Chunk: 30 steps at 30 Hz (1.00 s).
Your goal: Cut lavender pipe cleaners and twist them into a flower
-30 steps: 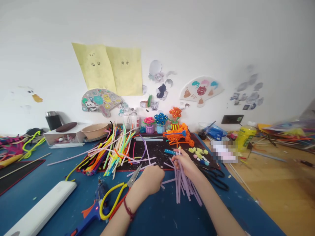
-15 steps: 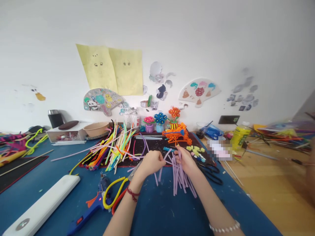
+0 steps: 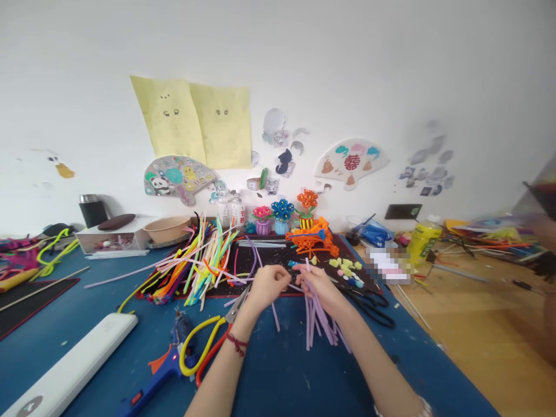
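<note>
My left hand (image 3: 270,288) is closed in a pinch in front of me; whatever its fingertips hold, if anything, is hidden. Close by on the right, my right hand (image 3: 320,288) grips a bundle of short lilac pipe cleaners (image 3: 320,318). Their ends hang down below the palm, and one pokes up past the fingers, which point toward the left hand. Another lilac pipe cleaner (image 3: 276,318) lies on the blue table under my left hand. Yellow-and-red-handled scissors (image 3: 212,341) rest beside my left forearm, and black-handled scissors (image 3: 376,307) lie right of my right hand.
A blue glue gun (image 3: 160,368) and a long white device (image 3: 82,368) lie left. Colourful pipe cleaners (image 3: 208,260) pile up behind. Pipe-cleaner flower pots (image 3: 282,223), pompoms (image 3: 345,267) and a yellow bottle (image 3: 423,240) stand or lie further back. Part of another person shows at the right edge.
The lilac pipe cleaner that stuck out between my left fingertips and the bundle no longer shows there. My right fingers have stretched toward the left hand, and one stem now rises above them.
</note>
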{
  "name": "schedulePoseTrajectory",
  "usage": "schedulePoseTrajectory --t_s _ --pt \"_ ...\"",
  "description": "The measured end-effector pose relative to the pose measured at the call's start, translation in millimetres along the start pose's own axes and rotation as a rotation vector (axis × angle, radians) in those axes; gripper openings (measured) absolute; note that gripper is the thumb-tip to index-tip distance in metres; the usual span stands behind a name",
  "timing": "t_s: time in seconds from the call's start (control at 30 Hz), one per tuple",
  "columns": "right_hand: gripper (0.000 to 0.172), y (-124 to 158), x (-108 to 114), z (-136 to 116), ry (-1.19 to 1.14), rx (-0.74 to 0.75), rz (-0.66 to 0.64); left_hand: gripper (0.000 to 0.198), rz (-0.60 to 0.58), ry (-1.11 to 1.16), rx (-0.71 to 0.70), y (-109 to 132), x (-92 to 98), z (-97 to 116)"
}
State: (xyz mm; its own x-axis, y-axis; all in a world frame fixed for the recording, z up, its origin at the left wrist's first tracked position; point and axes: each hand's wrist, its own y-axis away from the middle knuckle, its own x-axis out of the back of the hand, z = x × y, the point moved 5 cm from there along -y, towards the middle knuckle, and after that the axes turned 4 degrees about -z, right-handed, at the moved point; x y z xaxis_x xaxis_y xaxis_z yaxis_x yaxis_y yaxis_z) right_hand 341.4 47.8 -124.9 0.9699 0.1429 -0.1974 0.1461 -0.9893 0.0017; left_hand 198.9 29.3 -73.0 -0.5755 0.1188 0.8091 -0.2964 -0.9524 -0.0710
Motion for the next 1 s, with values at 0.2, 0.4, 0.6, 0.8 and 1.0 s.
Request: schedulePoseTrajectory --t_s 0.2,0.4,0.6,0.8,1.0 --pt "0.044 -5 16 4 0.194 0.079 0.172 0.017 0.128 -0.367 0.076 8 24.3 -32" --pt "0.052 8 14 -18 0.569 0.293 0.312 0.021 0.077 -0.592 -0.026 14 21.0 -23" --pt "0.009 24 -16 -25 1.343 0.447 0.166 0.024 0.091 -0.708 -0.032 8 17.4 -21" --pt "0.013 19 -16 -16 1.438 0.308 0.139 0.023 0.091 -0.730 -0.038 3 14.5 -16" --pt "0.012 17 -4 -23 1.373 0.309 0.297 0.019 0.191 -0.711 -0.010 7 29.0 -7"
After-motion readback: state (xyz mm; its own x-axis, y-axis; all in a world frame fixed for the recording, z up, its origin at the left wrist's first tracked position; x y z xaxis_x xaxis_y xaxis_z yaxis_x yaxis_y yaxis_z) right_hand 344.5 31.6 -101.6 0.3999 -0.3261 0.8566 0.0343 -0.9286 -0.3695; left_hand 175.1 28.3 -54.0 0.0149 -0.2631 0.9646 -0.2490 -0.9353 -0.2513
